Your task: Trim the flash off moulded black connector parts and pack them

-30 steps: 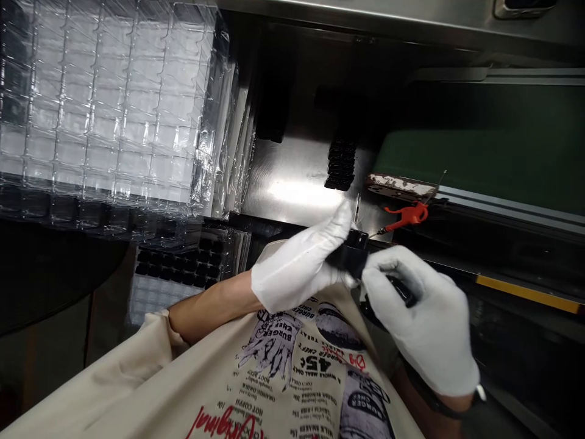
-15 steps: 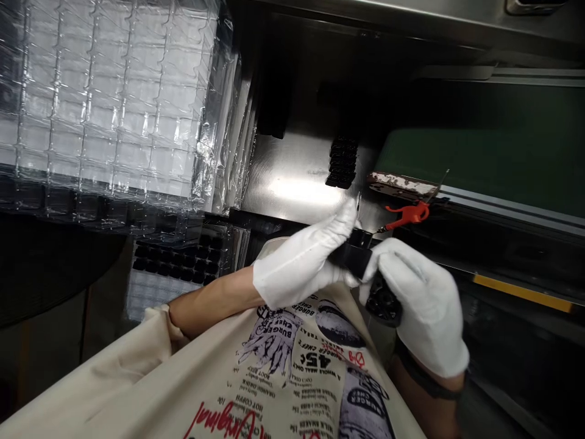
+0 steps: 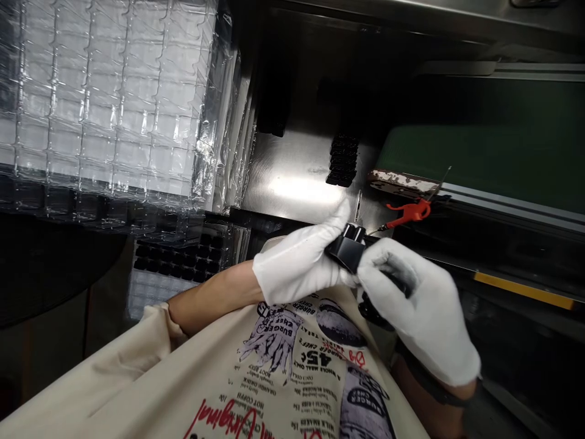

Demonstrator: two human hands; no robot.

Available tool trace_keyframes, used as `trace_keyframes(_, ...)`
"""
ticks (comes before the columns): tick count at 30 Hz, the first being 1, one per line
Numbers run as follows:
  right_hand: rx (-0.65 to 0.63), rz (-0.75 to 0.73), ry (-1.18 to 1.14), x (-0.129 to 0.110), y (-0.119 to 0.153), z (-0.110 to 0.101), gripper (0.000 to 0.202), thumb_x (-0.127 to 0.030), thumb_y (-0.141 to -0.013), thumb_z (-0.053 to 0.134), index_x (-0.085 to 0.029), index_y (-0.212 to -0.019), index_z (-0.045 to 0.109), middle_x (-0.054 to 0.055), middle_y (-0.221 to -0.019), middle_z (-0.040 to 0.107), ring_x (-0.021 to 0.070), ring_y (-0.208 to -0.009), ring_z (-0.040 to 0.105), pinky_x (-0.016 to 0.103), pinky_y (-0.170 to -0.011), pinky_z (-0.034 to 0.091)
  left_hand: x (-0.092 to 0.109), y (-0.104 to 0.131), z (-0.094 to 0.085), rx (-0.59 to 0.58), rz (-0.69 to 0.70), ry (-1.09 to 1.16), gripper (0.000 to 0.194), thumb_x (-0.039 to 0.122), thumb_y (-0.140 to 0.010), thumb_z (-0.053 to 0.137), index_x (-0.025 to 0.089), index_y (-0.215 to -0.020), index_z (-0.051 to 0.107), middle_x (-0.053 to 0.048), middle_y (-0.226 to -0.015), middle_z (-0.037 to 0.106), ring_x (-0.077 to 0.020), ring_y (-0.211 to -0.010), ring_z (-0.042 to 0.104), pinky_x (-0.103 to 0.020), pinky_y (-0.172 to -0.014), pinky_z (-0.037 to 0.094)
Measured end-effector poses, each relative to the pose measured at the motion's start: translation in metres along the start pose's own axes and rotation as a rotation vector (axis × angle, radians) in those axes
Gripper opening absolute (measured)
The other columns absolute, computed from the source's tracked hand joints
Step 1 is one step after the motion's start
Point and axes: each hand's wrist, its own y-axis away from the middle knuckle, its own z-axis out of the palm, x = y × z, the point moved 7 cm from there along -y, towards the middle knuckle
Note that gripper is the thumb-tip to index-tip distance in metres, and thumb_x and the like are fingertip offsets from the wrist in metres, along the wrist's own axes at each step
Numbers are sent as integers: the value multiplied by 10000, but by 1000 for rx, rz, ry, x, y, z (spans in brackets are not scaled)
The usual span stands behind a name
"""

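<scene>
My white-gloved left hand (image 3: 304, 262) is closed around a glossy black plastic part (image 3: 348, 247) with two rounded ridges on its upper end. My right hand (image 3: 418, 299), also gloved in white, has its fingers curled at the right edge of that part. A second black piece (image 3: 372, 310) shows below the right fingers, mostly covered by the hand. Whether the two black pieces touch, I cannot tell. Just beyond the hands lies a slim pointed metal tool (image 3: 358, 206), and a red air blow gun (image 3: 409, 212) sits to its right.
Clear compartment trays (image 3: 114, 110) are stacked at the left. Below them, another tray (image 3: 164, 286) holds rows of black pieces. A column of black parts (image 3: 342, 160) stands on the metal worktop (image 3: 297, 189). A green belt surface (image 3: 484, 146) with metal edging lies at the right.
My right hand has turned and its fingers have curled over the second black piece, covering more of it. The part in my left hand has tilted slightly, showing its ridges more clearly.
</scene>
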Motion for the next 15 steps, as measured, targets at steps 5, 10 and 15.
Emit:
trace_keyframes(5, -4, -35, 17, -6, -1, -1, 227, -118, -964, 591, -231, -769, 623, -55, -702, 630, 89, -607, 558, 217, -588, 450, -1, -1, -2, -14, -26, 44, 421, 502, -1137, 628, 138, -927, 650, -67, -975, 649, -121, -838, 653, -237, -743, 645)
trace_keyframes(10, -6, -48, 32, -7, -2, 0, 243, -97, -960, 581, -232, -762, 614, -66, -679, 610, 78, -571, 516, 215, -547, 412, 3, 1, 1, -7, 3, -19, 449, 554, -1114, 650, 146, -927, 641, -54, -925, 622, -121, -794, 629, -223, -670, 605)
trace_keyframes(15, -14, -58, 27, -7, -5, 1, 256, -99, -971, 585, -241, -759, 609, -70, -658, 581, 82, -559, 496, 220, -539, 401, 8, 3, 1, -4, 109, -102, 456, 600, -1085, 676, 171, -935, 635, -27, -858, 582, -115, -699, 567, -197, -563, 485)
